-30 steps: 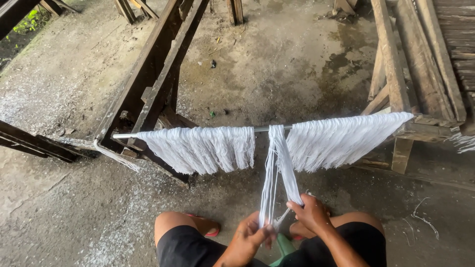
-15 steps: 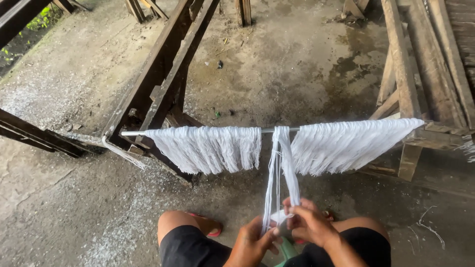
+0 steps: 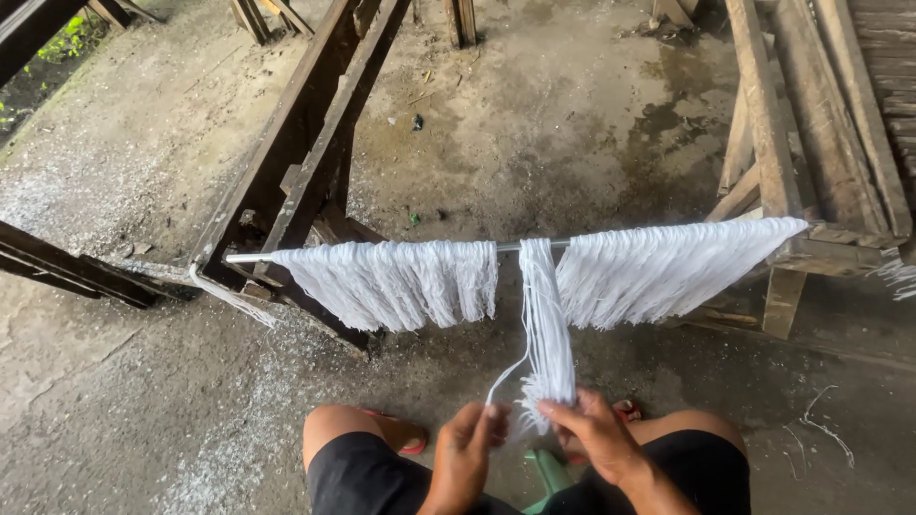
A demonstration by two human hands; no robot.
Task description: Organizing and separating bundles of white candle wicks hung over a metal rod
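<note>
Concrete floor [image 3: 572, 143] lies under a metal rod [image 3: 510, 247] draped with white yarn. Both hands pinch the hanging middle yarn bundle [image 3: 547, 324]: left hand [image 3: 468, 443] on one strand, right hand [image 3: 592, 434] at its frayed end. Separating strands gently probably avoids tangles.

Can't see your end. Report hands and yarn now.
Left hand pinching a loose strand. Right hand gripping the hanging white yarn bundle on the metal rod. Nothing blocking.

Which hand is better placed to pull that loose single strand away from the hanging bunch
Left. The left hand already pinches the single strand that curves off to its side, while the right hand grips the lower end of the white thread bunch, steadying it.
</note>
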